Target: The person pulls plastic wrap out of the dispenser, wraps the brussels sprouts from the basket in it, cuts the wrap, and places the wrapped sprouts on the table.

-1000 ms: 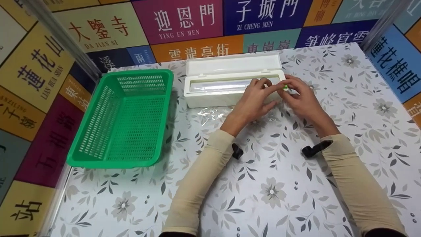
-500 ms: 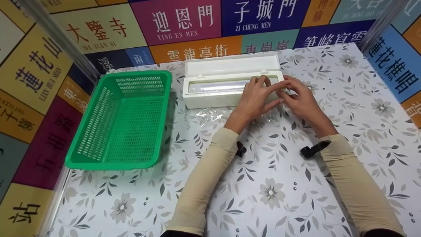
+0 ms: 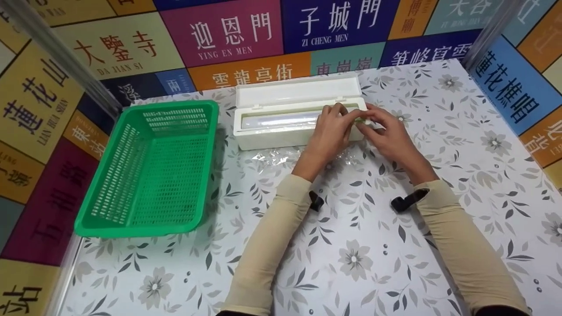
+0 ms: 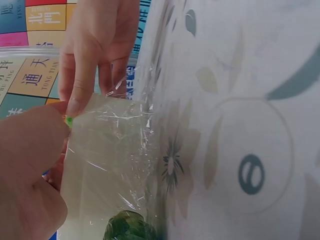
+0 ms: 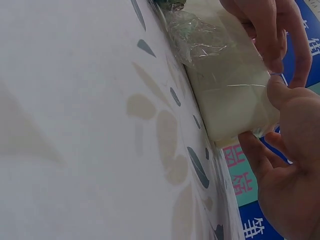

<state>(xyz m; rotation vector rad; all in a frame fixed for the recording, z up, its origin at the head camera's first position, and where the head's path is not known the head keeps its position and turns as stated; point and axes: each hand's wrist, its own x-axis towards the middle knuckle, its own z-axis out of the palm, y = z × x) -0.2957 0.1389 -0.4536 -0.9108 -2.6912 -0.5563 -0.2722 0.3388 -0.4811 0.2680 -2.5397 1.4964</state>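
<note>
A long white cling film dispenser [image 3: 276,136] lies with its hinged lid [image 3: 298,90] up; a roll of cling film [image 3: 281,120] sits inside. Near its front right corner is a small green slider [image 3: 359,120]. My left hand [image 3: 329,134] reaches over the front edge, index finger at the slider, its thumb hidden in the head view. My right hand [image 3: 386,134] is at the right end, thumb and fingertips pinching around the slider. In the wrist views, clear film [image 4: 112,120] covers the front face, with a dark green patch [image 4: 129,227] beside it.
Left of the dispenser stands an empty green mesh basket [image 3: 169,175]. Crumpled clear film [image 3: 272,158] lies on the floral tablecloth [image 3: 351,259] in front of the box. Printed panels [image 3: 224,37] wall the back and sides.
The head view has shifted slightly, moving the scene left. My left thumb, stretched out before, has drawn in toward the fingers. The green slider, hidden half a second ago, shows again between the fingertips.
</note>
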